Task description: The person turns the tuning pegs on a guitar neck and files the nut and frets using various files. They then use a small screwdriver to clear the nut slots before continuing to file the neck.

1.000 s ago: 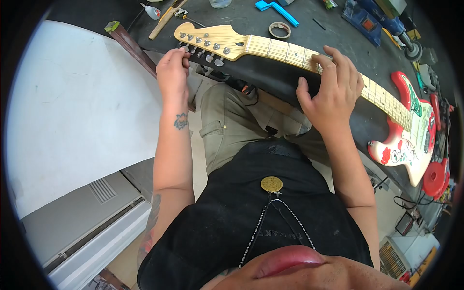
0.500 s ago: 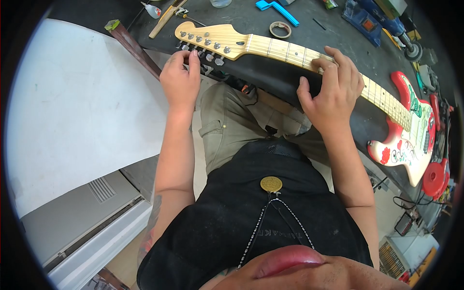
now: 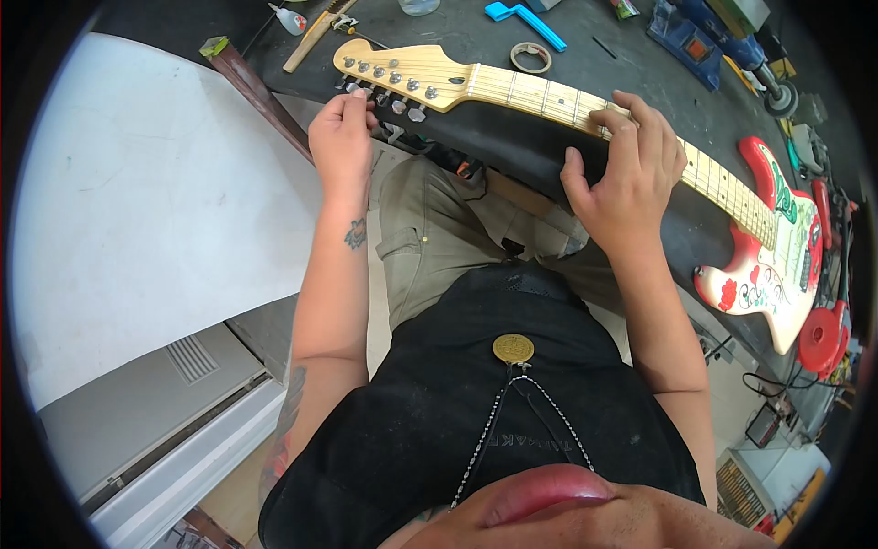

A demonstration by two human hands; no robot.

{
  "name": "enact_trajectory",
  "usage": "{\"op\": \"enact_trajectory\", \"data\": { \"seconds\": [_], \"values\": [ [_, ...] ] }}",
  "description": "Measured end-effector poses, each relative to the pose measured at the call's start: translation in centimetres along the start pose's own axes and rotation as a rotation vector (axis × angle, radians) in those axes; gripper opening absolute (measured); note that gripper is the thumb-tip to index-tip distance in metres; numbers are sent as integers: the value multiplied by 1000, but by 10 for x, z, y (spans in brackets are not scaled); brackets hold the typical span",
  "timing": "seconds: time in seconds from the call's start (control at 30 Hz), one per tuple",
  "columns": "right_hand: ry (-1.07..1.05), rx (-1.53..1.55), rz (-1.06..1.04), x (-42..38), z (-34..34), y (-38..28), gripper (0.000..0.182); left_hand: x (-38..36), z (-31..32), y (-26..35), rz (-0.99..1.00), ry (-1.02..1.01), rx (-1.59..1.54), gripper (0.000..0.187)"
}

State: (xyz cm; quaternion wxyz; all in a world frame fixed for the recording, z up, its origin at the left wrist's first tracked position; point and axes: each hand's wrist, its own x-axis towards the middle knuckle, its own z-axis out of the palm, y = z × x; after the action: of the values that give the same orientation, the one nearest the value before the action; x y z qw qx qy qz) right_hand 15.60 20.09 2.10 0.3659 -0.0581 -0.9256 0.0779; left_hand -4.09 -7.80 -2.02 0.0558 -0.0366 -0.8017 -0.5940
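An electric guitar (image 3: 558,102) lies on the dark workbench, its headstock (image 3: 393,69) at the left and its red and cream painted body (image 3: 777,265) at the right. My left hand (image 3: 343,137) is closed at the tuning pegs along the headstock's near edge, thumb and fingertips pinching one peg. Over the neck, my right hand (image 3: 636,169) has its fingers apart and bent, with the tips at the strings and the thumb off to the near side. Its fingertips partly cover the fretboard there.
Beyond the neck lie a tape roll (image 3: 530,58) and a blue string winder (image 3: 526,23). A brush (image 3: 317,37) and a small glue bottle (image 3: 291,20) sit behind the headstock. A blue vise (image 3: 690,41) stands at the back right. A white board (image 3: 155,201) extends on the left.
My left hand has rolled at the wrist, showing a forearm tattoo, with its fingertips slightly further up and left on the pegs. My right hand stays over the neck, almost unmoved.
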Motion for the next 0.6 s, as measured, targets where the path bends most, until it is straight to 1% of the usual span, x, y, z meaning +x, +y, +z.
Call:
{"op": "enact_trajectory", "data": {
  "seconds": [0.03,0.17,0.23,0.27,0.33,0.37,0.47,0.53,0.57,0.6],
  "values": [
    [2,-4,-3,0,0,0,47,1,-1,-1,-171,-50,-229,28],
    [5,-7,-9,0,0,0,47,-10,2,2,-197,-59,-333,28],
    [6,-2,-8,0,0,0,46,-20,4,8,79,20,96,30],
    [6,0,-6,0,0,0,45,-24,7,8,79,19,95,30],
    [9,-2,-10,1,0,0,43,-30,11,8,177,13,89,30],
    [10,-4,-13,1,0,0,42,-31,11,10,176,13,89,30],
    [16,-8,-27,0,0,1,40,-29,11,13,122,10,68,27],
    [20,-5,-26,0,0,1,40,-22,12,9,10,-21,-100,27],
    [24,-2,-24,-1,1,1,40,-21,12,7,9,-22,-102,27],
    [23,-3,-25,-1,1,1,40,-21,14,13,-118,-41,-246,27]
  ]
}}
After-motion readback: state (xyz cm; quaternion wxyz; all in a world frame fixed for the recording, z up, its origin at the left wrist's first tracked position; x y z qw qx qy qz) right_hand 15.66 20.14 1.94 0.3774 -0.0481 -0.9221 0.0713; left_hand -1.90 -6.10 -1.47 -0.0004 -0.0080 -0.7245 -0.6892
